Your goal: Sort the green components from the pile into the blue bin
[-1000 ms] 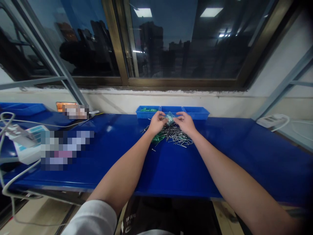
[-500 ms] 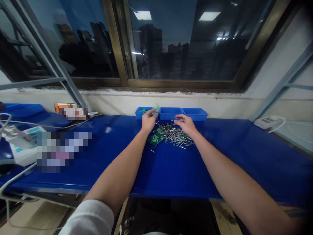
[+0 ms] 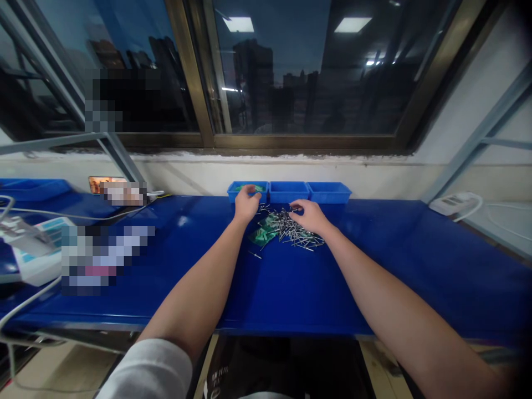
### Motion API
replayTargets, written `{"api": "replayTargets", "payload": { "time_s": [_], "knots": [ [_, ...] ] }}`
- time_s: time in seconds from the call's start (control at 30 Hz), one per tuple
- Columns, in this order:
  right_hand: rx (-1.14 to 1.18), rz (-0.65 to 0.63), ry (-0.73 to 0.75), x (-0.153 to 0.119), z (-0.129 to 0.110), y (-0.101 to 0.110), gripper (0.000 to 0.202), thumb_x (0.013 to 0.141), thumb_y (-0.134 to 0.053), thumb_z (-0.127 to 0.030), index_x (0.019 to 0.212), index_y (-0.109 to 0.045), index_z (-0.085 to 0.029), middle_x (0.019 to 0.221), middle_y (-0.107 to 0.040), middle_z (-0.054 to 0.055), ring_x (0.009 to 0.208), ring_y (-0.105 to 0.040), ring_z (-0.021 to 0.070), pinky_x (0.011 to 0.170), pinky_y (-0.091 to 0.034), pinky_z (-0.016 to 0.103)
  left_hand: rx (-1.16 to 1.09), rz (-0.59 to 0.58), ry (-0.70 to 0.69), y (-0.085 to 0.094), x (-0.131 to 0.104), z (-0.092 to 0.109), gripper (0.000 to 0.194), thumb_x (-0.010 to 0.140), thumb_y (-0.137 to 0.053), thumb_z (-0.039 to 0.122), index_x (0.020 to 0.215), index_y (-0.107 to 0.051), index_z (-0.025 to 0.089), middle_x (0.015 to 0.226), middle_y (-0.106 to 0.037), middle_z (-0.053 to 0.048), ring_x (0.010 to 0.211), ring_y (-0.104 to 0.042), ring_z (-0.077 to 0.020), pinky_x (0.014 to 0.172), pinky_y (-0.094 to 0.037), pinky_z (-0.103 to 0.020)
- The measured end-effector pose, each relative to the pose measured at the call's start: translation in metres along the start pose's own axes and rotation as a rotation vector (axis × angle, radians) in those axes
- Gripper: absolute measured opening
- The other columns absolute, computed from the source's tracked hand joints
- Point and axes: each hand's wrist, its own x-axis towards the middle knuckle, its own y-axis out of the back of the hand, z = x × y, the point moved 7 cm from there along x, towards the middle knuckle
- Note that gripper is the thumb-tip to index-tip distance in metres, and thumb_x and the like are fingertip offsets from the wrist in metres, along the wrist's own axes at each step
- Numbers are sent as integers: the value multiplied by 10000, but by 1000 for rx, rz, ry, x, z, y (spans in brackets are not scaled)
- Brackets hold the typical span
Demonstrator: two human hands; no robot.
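Note:
My left hand (image 3: 247, 204) is at the front edge of the left compartment of a blue bin (image 3: 290, 191), its fingers loosely curved and apart, with nothing visible in them. Green and clear plastic bags (image 3: 253, 188) lie in that compartment, partly behind the hand. My right hand (image 3: 310, 215) is over the right side of a heap of metal blind rivets (image 3: 293, 228), thumb and fingers curved with a gap between them. Its fingertips are close to the rivets; contact is unclear. A green plastic packet (image 3: 265, 233) lies at the heap's left edge. One loose rivet (image 3: 255, 254) rests nearer me.
The blue table (image 3: 291, 293) runs below a window. Left are a white scale-like device (image 3: 41, 249), a propped phone (image 3: 107, 185), cables and another blue bin (image 3: 35, 188). A white power strip (image 3: 453, 203) sits at the right by a metal frame.
A small clear-green bag at my left fingertips has been let go into the left compartment, and that hand has drawn back slightly. My right hand has moved slightly left and down toward the rivets.

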Motion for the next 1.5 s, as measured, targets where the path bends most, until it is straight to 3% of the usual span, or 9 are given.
{"api": "replayTargets", "payload": {
  "time_s": [0.1, 0.17, 0.33, 0.47, 0.87, 1.0, 1.1, 1.27, 1.5],
  "knots": [
    [-92, -22, 27, 0, 1, -3, 275, 737, -602, -294, 981, -648, -175, 941, -666, 76, 913, -588, 215, 834, -458, 384, 328, -114, -75, -7, -8, 11, 165, 696, -602, 244, 834, -657, 172, 812, -668, -84, 822, -620, -252, 794, -463, -367],
    [-136, -33, 33, 0, 2, -5, 284, 749, -596, -323, 987, -647, -176, 948, -661, 79, 938, -570, 226, 848, -444, 393, 447, -243, -132, -19, -17, 18, 166, 696, -626, 312, 794, -662, 183, 788, -659, -85, 800, -617, -259, 781, -462, -363],
    [-216, -72, -2, -3, 5, -11, 388, 786, -542, -461, 1030, -649, -178, 984, -646, 108, 981, -532, 258, 871, -411, 418, 578, -348, -418, -42, -44, 38, 351, 762, -566, 436, 965, -654, 163, 1012, -615, -125, 1002, -554, -281, 905, -413, -380],
    [-278, -127, -31, -4, 7, -19, 401, 787, -524, -498, 1040, -657, -216, 1023, -637, 105, 1033, -506, 279, 889, -382, 424, 614, -398, -471, -55, -54, 35, 341, 829, -496, 401, 1037, -633, 168, 1139, -576, -129, 1077, -519, -276, 947, -382, -388],
    [-267, -154, 41, -2, 4, -26, 267, 776, -573, -442, 870, -699, -226, 929, -650, 77, 959, -546, 224, 867, -388, 357, 636, -234, -399, -56, -56, 41, 267, 897, -404, 316, 937, -618, 163, 949, -606, -113, 923, -567, -231, 842, -415, -337],
    [-272, -107, 39, -3, -4, -18, 294, 780, -565, -447, 926, -678, -219, 984, -626, 86, 972, -515, 240, 865, -384, 385, 524, -182, -368, -49, -51, 42, 240, 888, -402, 273, 899, -616, 166, 913, -609, -108, 911, -568, -229, 837, -419, -336],
    [-278, -156, 108, -7, -23, -19, 351, 757, -574, -499, 948, -653, -215, 1001, -610, 84, 966, -495, 251, 855, -382, 399, 387, -185, -348, -48, -47, 41, 217, 868, -408, 228, 875, -617, 172, 906, -625, -87, 899, -573, -211, 841, -424, -321],
    [-313, -252, 165, -15, -53, -32, 481, 733, -540, -611, 990, -616, -213, 1049, -592, 110, 1041, -448, 304, 875, -353, 455, 89, -155, -155, -41, -38, 27, 199, 845, -424, 215, 861, -619, 180, 925, -656, -48, 897, -587, -190, 848, -429, -311],
    [-320, -348, 109, -17, -52, -46, 528, 726, -554, -614, 1083, -600, -228, 1135, -564, 132, 1091, -405, 348, 871, -338, 496, -21, -157, -36, -40, -33, 15, 175, 812, -471, 249, 829, -632, 184, 902, -668, -31, 887, -588, -192, 836, -420, -315]
  ]
}}
